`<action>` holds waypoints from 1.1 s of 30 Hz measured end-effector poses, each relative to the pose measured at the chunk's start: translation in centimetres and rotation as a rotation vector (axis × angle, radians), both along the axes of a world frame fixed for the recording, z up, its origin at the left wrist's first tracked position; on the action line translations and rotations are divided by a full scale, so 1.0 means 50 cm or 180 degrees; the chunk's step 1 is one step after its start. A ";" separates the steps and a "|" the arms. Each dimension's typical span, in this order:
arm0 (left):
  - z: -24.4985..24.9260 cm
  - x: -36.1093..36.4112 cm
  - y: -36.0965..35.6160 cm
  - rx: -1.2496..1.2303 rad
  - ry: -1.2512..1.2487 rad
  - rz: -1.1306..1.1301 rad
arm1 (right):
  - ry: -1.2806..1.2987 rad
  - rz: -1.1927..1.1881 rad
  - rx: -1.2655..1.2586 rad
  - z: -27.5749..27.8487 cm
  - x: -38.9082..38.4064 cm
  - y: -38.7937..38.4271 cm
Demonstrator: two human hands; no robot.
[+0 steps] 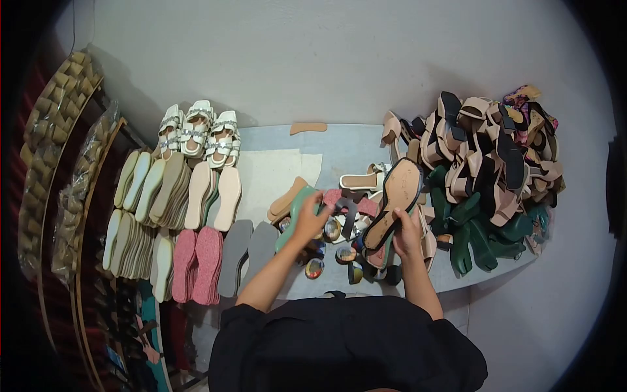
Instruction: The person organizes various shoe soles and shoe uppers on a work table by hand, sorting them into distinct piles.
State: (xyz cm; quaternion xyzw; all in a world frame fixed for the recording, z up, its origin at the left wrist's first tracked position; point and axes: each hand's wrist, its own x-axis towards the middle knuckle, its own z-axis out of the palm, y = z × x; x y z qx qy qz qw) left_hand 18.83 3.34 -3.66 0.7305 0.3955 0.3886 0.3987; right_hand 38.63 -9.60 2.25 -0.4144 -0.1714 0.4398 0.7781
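Note:
In my right hand [409, 236] is a sandal sole [403, 181], its tan underside framed by a black edge and tilted upward. The fingers wrap around its lower side. My left hand [311, 221] is closed by a dark grey curved strip [346, 208], which its fingertips seem to pinch. Partly behind that hand and wrist is a light green sole-shaped piece [298, 208]. Between the hands lie a white sandal [359, 181] and a pink textured piece [368, 206]. Several round printed pieces [314, 268] are scattered below them.
Stacked insoles [163, 196] and pink soles [208, 261] fill the table's left side, with white sandals [196, 127] behind. Beige and black sandals [467, 140] pile up at right, above dark green shoe lasts [483, 245]. A tan insole [308, 127] lies near the wall. Racks [78, 170] stand far left.

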 end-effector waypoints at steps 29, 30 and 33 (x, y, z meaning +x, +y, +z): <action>-0.046 -0.143 -0.192 -0.1793 -0.2370 0.1205 | -0.2469 0.1336 -0.0862 -0.183 -0.150 -0.076; -0.040 -0.165 -0.187 -0.1516 -0.1954 0.1362 | -0.2674 0.1119 -0.0922 -0.221 -0.129 -0.077; -0.040 -0.237 -0.178 -0.0990 -0.0992 0.1682 | -0.2581 0.1072 -0.1118 -0.159 -0.110 -0.080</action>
